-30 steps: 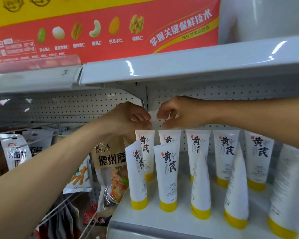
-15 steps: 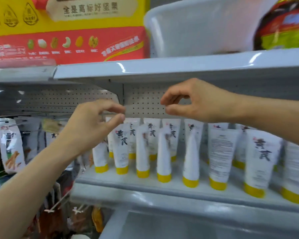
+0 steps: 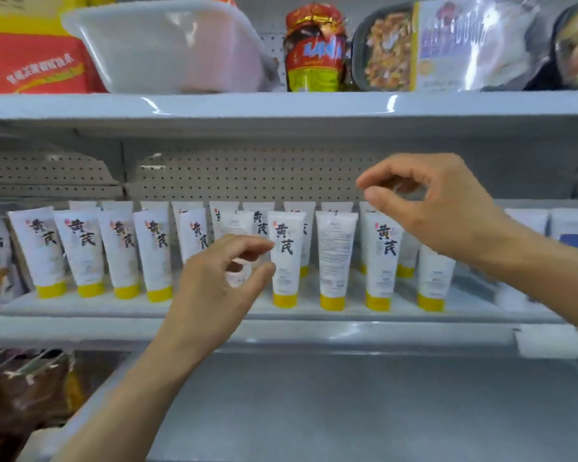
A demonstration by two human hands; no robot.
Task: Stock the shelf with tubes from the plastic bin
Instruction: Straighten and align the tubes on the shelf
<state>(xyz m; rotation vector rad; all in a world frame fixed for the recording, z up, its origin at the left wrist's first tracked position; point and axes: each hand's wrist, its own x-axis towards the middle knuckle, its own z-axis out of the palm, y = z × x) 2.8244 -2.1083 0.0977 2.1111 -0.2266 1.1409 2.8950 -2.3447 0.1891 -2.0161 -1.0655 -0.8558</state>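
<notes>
a: how many tubes, counting from the left?
b: ten tubes (image 3: 286, 255) in the front row of the shelf (image 3: 314, 333). they are white and stand on yellow caps. the sixth is half hidden behind the left hand (image 3: 221, 288). a back row shows only its tops, so i have no sure count there.
a: and the hands?
b: two. the left hand hovers in front of the row's middle, fingers loosely curled, thumb and forefinger apart, gripping nothing. the right hand (image 3: 444, 208) is higher, before the pegboard (image 3: 247, 171). its thumb and forefinger nearly meet, with nothing between them.
a: room to move?
b: a bare strip runs along the shelf's front edge ahead of the caps. some bare shelf lies just right of the tenth tube.
a: the plastic bin?
b: one plastic bin (image 3: 141, 51), on the upper shelf (image 3: 281, 106), left of one red-labelled jar (image 3: 314, 51).
a: any writing?
b: most tubes read "黄芪" in black brush strokes. the eighth shows its back, and the print there is too fine to read.
</notes>
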